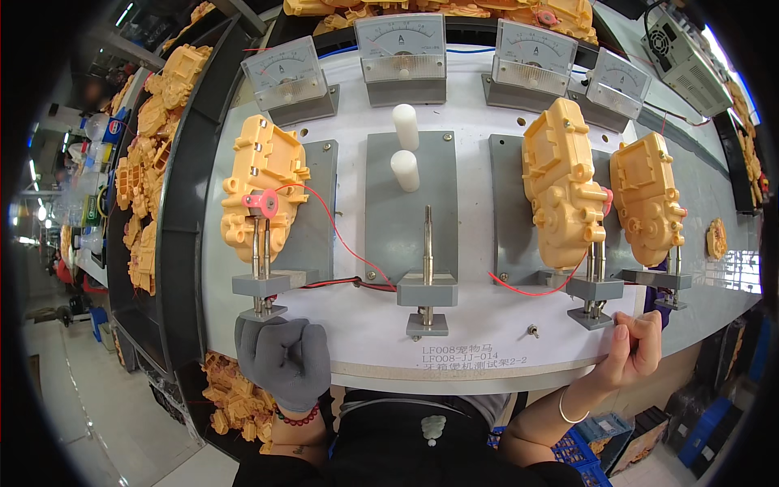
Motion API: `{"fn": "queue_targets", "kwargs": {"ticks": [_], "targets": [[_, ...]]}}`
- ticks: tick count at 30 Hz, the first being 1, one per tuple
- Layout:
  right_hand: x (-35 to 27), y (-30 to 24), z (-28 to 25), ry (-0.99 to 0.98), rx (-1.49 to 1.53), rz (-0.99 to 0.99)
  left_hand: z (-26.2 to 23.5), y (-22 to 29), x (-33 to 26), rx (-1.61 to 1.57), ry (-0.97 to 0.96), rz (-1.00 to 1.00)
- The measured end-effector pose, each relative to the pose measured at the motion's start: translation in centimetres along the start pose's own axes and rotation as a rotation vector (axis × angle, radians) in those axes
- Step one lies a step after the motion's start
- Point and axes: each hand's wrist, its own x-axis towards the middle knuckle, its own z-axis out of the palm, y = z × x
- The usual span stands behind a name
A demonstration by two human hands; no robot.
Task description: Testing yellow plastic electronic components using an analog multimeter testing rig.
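Gloved left hand [284,357] and bare right hand [634,349] curl, grip unclear, at gray plates [264,313]; beyond them, red wires [328,213] trailing from yellow gearboxes [280,154] could tear loose if snagged.

Light is bright and even across the white sheet [479,321], with soft shadows; tube lamps [124,14] glare at upper left. The yellow housings [560,183] read sharp. Fisheye distortion bows the tabletop [722,280], black vignetting closes the corners, and the left background is dim.

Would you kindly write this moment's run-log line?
left hand: gloved, at left lower plate; right hand: bare, near third lower plate; left yellow housing: red wire trailing
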Motion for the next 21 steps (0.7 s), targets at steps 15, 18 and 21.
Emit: {"fn": "queue_targets", "kwargs": {"ticks": [15, 18, 21], "targets": [[-0.09, -0.05, 0.03, 0.012, 0.005, 0.019, -0.22, 0.37, 0.09, -0.017, -0.049, -0.004], [-0.08, -0.03, -0.02, 0.009, 0.003, 0.026, -0.16, 0.22, 0.07, -0.005, -0.035, 0.001], [-0.05, 0.03, -0.03, 0.004, 0.002, 0.009, -0.2, 0.32, 0.1, -0.004, -0.033, 0.005]]}}
